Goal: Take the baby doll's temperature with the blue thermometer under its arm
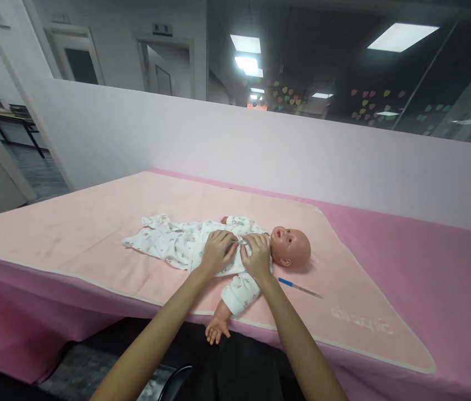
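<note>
In the head view, pinching a small bit of one white patterned shirt (234, 268) at the centre of the frame with the left hand (217, 250), fingers bent towards the thumb; pinching likewise with the right hand (257, 256), just beside. Inside the shirt, one doll (296, 248) on its back, bald head towards the right of the frame, one arm past the near edge below centre. In the way of the shirt front, both hands. To the left, one pair of patterned trousers (164, 244), with two leg ends. Right of centre, near the doll's head, one thin blue-ended stick (286, 282). Underneath, one pale pink mat (72, 223) over one darker pink cloth (419, 245). Behind, one long white wall (260, 145); above it, two doorways (171, 69) in the upper left and many hearts (284, 90) in the upper right, too small to count
</note>
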`<state>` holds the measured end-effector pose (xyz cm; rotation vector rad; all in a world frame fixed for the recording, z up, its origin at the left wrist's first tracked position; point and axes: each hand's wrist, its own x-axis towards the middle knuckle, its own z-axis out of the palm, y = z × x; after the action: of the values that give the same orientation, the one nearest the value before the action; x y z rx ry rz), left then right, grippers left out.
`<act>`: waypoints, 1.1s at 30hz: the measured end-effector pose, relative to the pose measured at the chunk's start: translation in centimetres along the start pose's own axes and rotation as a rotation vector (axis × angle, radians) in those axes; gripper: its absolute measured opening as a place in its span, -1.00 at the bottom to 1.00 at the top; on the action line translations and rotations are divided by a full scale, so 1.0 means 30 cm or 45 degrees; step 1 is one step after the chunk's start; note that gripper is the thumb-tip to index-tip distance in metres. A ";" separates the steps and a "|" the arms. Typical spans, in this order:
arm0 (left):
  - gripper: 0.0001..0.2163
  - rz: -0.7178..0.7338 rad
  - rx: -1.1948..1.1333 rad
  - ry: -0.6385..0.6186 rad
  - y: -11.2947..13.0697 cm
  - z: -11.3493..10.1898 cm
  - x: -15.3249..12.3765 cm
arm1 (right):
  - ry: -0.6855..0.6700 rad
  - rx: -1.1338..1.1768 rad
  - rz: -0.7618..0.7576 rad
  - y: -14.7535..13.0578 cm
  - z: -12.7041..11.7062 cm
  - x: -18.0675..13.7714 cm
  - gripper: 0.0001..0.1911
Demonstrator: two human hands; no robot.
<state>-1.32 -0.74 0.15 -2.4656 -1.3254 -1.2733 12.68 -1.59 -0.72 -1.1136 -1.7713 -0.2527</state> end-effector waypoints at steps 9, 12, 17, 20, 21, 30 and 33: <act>-0.90 0.060 -0.078 0.054 -0.005 0.017 -0.005 | -0.017 -0.045 -0.044 -0.007 -0.008 0.001 -0.92; -0.90 0.053 -0.080 0.060 0.000 0.014 -0.004 | -0.015 -0.038 -0.058 -0.007 -0.007 -0.002 -0.90; -0.90 0.056 -0.052 0.043 0.014 0.006 -0.004 | -0.004 -0.005 -0.086 -0.007 -0.005 -0.004 -0.88; -0.91 0.048 -0.040 0.039 0.015 0.006 -0.004 | -0.004 0.007 -0.094 -0.008 -0.004 -0.004 -0.87; -0.91 0.049 -0.042 0.039 0.014 0.008 -0.004 | -0.006 0.009 -0.095 -0.007 -0.004 -0.005 -0.87; -0.83 -0.011 -0.113 0.081 0.001 0.023 -0.002 | -0.029 0.033 -0.125 -0.003 0.001 -0.006 -0.87; -0.81 -0.020 -0.129 0.081 0.005 0.018 -0.001 | -0.019 0.035 -0.122 -0.003 0.001 -0.005 -0.87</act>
<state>-0.87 -0.63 -0.18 -2.4620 -1.2989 -1.4444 12.62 -1.71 -0.84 -1.0149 -1.8386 -0.2779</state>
